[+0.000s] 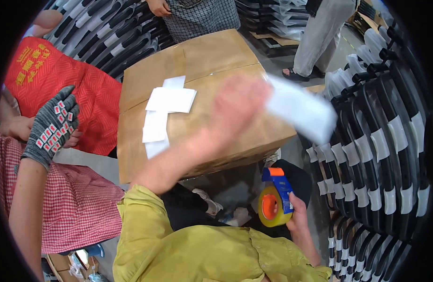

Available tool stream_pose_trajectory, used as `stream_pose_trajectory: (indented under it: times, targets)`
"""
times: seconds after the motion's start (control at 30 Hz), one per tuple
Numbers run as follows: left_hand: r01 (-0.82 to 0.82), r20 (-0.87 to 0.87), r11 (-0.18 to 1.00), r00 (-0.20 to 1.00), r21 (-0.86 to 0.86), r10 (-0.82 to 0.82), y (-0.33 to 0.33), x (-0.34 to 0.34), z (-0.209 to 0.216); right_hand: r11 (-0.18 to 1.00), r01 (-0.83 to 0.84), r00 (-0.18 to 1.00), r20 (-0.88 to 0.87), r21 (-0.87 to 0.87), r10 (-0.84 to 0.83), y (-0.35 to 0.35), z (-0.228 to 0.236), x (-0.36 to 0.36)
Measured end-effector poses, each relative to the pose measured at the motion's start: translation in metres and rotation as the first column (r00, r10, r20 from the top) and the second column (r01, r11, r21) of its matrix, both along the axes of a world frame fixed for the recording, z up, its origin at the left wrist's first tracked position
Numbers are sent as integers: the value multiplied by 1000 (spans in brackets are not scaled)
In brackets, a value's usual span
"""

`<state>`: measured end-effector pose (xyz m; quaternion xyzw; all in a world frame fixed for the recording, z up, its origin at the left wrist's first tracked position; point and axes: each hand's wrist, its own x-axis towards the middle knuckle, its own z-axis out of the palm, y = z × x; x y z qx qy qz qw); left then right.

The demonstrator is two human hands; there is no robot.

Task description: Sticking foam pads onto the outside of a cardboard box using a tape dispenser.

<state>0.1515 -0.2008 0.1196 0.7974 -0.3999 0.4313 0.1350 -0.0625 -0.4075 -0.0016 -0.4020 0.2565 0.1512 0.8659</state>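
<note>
The left grip is closed on a white sheet, pinching it by its near end; the sheet extends to the right of the fingers and slopes down past the right edge of the box. Both are blurred, so how the fingers lie on it I cannot tell. The box, brown and closed, is beneath this grip, but whether the hand touches its top cannot be told. To the left of the same grip, well apart from it, several white slips lie overlapping on the box top.

The right grip is wrapped around a tape dispenser, blue and orange, which juts to the left of the fingers with its yellow roll on the side away from the palm. This grip is below and to the right of the left one, clear of the box and in front of its near right corner.

Far left of both grips is a co-worker's gloved hand, grey with red-and-white stickers, beside a red cloth. Wrapped black frames stand in rows right of both grips.
</note>
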Motion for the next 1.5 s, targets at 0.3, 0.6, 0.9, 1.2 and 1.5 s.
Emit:
stream_pose_trajectory:
  times: [0.3, 0.6, 0.9, 1.2, 1.5]
  targets:
    - [-450, -404, 670, 554, 590, 728, 70, 99, -57, 995, -104, 994, -16, 11, 104, 15, 5, 3]
    - [-293, -548, 728, 504, 619, 668, 140, 39, -14, 994, -112, 994, -10, 10, 112, 7, 6, -21]
    - [-56, -684, 795, 475, 605, 554, 194, 10, -20, 989, -143, 985, 93, -37, 145, 21, 14, -41]
    - [-120, -822, 928, 434, 353, 369, 201, -18, -34, 989, -137, 980, 135, -48, 143, 21, 20, -61]
    - [2, -60, 853, 998, 522, 34, 96, -65, -6, 989, -64, 927, 360, -135, 109, 5, 36, -64]
